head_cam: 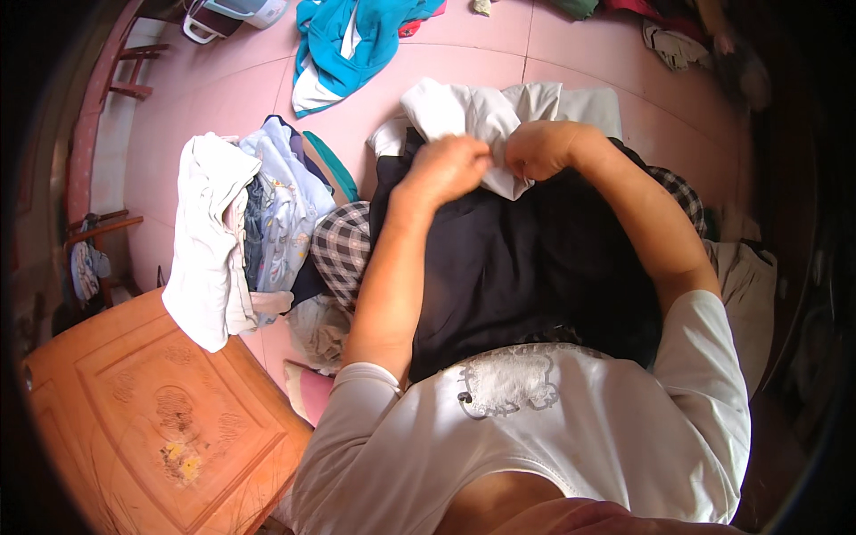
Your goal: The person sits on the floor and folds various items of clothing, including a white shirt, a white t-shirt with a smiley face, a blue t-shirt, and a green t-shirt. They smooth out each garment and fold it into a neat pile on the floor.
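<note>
Across my lap lies a dark garment [521, 247], with checked cloth [341, 247] showing at its sides. A white garment [441, 110] is bunched over its far edge. My left hand [458, 167] is at the near left edge of the white cloth, its fingers curled; the image does not settle whether cloth is between them. On the right, my right hand [542, 150] is closed on a fold of the white garment, its fingertips partly hidden by the hand itself.
Left of my lap stands a stack of folded clothes [210, 234], its near end over a carved wooden stool or table [167, 408]. A turquoise and white garment [361, 53] lies on the pink tiled floor [468, 63]. Farther right, more garments [675, 43] lie about.
</note>
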Demonstrator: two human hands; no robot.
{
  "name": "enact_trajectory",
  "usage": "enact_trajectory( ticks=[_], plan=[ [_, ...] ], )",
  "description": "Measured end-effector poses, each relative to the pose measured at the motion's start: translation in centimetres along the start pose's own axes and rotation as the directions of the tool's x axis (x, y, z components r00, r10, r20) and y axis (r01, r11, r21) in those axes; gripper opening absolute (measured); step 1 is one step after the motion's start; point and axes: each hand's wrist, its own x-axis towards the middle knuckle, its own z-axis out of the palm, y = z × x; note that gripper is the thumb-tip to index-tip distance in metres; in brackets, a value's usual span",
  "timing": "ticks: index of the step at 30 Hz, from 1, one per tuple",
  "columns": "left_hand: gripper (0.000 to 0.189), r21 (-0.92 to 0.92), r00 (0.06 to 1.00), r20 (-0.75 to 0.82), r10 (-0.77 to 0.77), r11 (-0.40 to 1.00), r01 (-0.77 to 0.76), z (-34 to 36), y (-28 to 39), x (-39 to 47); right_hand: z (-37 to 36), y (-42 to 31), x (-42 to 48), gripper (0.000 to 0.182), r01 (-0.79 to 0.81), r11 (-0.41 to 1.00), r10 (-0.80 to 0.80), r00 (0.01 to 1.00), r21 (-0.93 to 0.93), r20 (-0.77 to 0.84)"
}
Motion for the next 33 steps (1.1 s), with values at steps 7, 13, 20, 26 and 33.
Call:
enact_trajectory(
  ticks=[7,13,20,26,33],
  plan=[
    [0.012,0.227,0.967,0.251,-0.045,0.974,-0.014,5.5,1.3,0.1,0.3,7.8,-0.2,0.027,-0.068,0.954,0.276,0.587,0.293,-0.761],
    [0.008,0.059,0.999,0.038,0.031,0.998,-0.034,5.3,2.6,-0.3,4.8,11.1,4.9,0.058,-0.480,0.850,0.506,0.631,0.216,-0.588],
    [0.011,0.080,0.986,0.151,0.075,0.993,-0.088,6.5,2.7,-0.1,5.2,11.4,4.5,0.038,-0.554,0.792,0.609,0.686,0.256,-0.398],
    [0.013,0.103,0.990,0.133,0.053,0.992,-0.067,7.2,2.3,-0.6,3.7,9.5,4.0,0.025,-0.453,0.867,0.487,0.684,0.207,-0.544],
    [0.025,0.251,0.993,-0.043,0.109,0.963,-0.094,7.0,2.4,-1.3,-1.8,3.9,-1.5,0.028,-0.393,0.910,0.086,0.489,-0.131,-0.868]
  ],
)
